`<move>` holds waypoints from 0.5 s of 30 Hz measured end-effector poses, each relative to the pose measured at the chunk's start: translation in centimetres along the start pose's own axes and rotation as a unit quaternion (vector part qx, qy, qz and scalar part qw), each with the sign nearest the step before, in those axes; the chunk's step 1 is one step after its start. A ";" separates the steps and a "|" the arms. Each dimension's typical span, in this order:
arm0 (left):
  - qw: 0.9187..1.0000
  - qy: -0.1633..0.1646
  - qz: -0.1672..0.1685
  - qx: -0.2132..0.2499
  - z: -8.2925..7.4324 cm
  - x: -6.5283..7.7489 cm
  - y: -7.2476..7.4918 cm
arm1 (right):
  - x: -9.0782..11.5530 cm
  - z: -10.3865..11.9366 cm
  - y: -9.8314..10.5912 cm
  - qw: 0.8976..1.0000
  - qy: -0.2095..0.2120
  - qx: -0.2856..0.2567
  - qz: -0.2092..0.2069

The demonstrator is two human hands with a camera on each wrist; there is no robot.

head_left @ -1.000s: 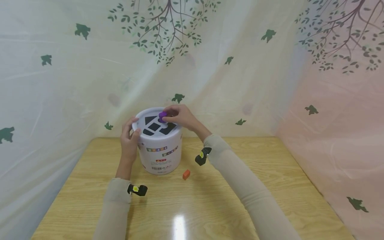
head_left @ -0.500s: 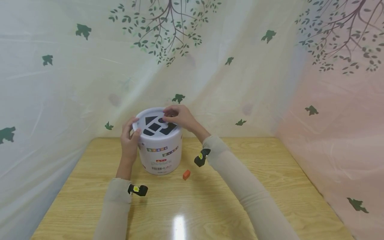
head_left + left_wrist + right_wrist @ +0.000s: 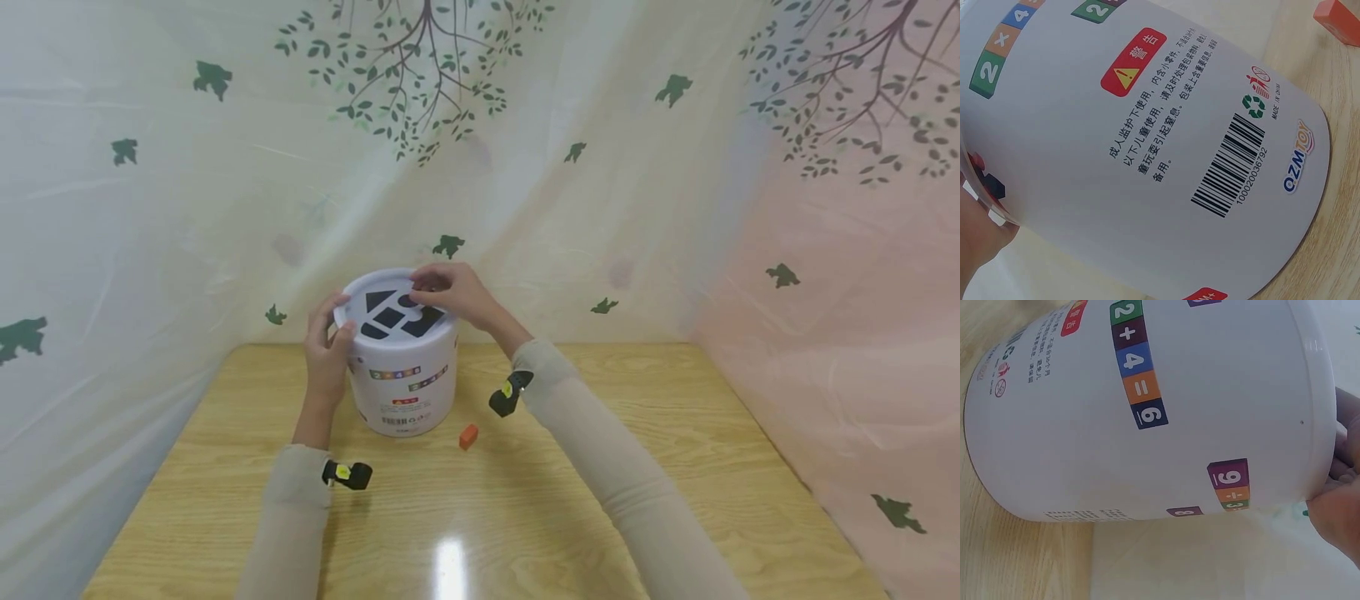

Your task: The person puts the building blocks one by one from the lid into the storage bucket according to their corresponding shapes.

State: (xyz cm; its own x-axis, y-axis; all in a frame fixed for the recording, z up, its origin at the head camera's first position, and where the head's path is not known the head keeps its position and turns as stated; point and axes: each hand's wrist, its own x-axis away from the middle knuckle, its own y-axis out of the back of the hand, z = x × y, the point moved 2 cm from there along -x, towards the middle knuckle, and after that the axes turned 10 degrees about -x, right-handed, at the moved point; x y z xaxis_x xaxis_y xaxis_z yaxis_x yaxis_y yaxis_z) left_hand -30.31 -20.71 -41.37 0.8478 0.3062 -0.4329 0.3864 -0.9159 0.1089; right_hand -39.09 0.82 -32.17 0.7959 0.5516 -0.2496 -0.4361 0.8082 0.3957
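A white shape-sorter bucket (image 3: pixel 405 383) stands upright on the table, its round lid (image 3: pixel 356 307) cut with several dark shaped holes. At the lid's left side my left hand (image 3: pixel 327 354) holds the rim, thumb in front and fingers behind. My right hand (image 3: pixel 459 293) is over the far right of the lid, fingertips beside the round hole, with no block visible between them. In the right wrist view, part of that hand (image 3: pixel 1342 512) shows behind the bucket's rim. An orange block (image 3: pixel 468 437) lies on the table just right of the bucket's base.
The wooden table (image 3: pixel 600 467) reaches to a pale curtain (image 3: pixel 600 208) printed with leaves and branches, hanging close behind the bucket. Another part of the curtain hangs along the right side. Each sleeve carries a small black wrist camera.
The purple block that my right hand pinched at the round hole has gone from sight, and that hand has stayed over the lid. My left hand keeps its hold on the rim.
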 end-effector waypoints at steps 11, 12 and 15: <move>1.000 0.005 0.001 0.004 0.0 0.1 -0.1 | 1.5 -0.8 0.4 0.997 0.031 -0.032 -0.059; 1.000 0.005 0.000 0.004 0.0 0.1 -0.1 | 1.7 -0.8 0.5 0.996 0.040 -0.030 -0.067; 1.000 0.003 -0.002 0.008 -0.1 0.0 -0.1 | 2.5 -1.3 1.0 0.993 0.062 -0.028 -0.092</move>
State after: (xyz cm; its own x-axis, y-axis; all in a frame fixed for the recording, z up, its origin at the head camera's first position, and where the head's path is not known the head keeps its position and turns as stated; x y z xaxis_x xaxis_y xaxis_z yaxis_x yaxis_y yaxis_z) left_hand -30.28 -20.59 -41.33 0.8487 0.3107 -0.4281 0.3832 -0.9190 0.0928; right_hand -38.09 3.32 -33.55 0.8079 0.4115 -0.4218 -0.3136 0.9063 0.2834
